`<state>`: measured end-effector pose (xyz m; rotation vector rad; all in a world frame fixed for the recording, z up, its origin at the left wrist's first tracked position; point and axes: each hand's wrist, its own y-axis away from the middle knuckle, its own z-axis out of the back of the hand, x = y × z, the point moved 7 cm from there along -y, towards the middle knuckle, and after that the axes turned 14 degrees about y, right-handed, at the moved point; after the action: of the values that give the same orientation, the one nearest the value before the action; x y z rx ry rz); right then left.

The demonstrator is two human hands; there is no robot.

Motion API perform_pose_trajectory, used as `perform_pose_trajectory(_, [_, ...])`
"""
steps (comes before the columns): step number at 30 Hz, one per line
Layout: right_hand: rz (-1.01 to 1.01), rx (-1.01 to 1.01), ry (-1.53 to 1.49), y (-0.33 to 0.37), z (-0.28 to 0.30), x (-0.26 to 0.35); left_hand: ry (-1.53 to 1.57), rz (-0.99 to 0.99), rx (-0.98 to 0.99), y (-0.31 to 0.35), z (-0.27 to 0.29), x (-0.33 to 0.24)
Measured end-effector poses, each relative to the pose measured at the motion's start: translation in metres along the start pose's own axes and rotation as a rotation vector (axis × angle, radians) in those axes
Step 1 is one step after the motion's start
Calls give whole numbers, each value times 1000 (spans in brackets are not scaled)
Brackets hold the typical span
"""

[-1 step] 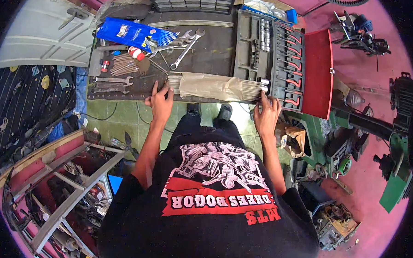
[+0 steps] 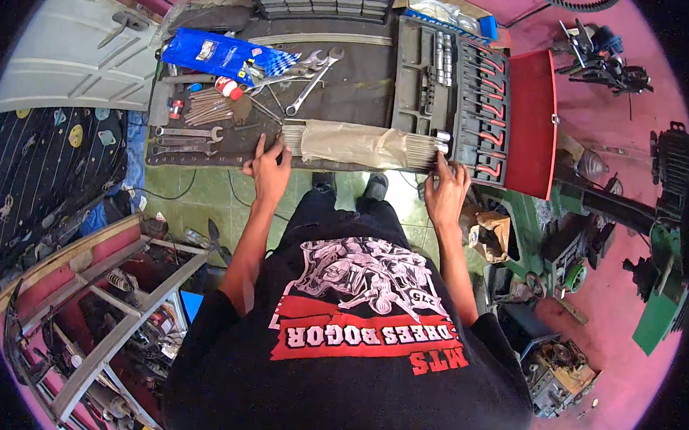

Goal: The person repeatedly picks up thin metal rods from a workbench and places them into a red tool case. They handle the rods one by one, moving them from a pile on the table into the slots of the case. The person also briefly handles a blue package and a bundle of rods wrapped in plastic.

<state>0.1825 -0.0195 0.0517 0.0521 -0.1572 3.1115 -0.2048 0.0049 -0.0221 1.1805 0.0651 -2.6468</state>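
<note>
A bundle of thin grey rods (image 2: 421, 151), which look like welding rods, lies along the bench's near edge with a brown paper wrapper (image 2: 353, 145) round its middle. At its left end is my left hand (image 2: 269, 175), thumb against the rods and index finger stretched apart from them. My right hand (image 2: 448, 190) touches the other end with its fingertips, thumb and fingers apart. Short shiny metal sockets (image 2: 442, 140) sit just beyond that hand. Left of my left hand lie several wrenches (image 2: 186, 133) and a heap of brownish sticks (image 2: 208, 106).
At the bench's right stands an open red tool case (image 2: 534, 123) with a black tray of sockets and red-handled tools. A blue packet (image 2: 213, 53) and a large wrench (image 2: 312, 83) lie farther back, before a drawer cabinet (image 2: 319, 0). A metal frame (image 2: 128, 328) stands lower left.
</note>
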Motion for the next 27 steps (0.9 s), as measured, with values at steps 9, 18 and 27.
perform_pose_trajectory(9, [-30, -101, 106, -11, 2, 2, -170, -170, -45, -16, 22, -27])
perform_pose_trajectory(18, [262, -215, 19, -118, 8, 100, -102, -497, -68, -125, 28, -80])
perform_pose_trajectory(27, [416, -240, 82, -235, -49, 193, -294, -687, 106, -238, -16, -95])
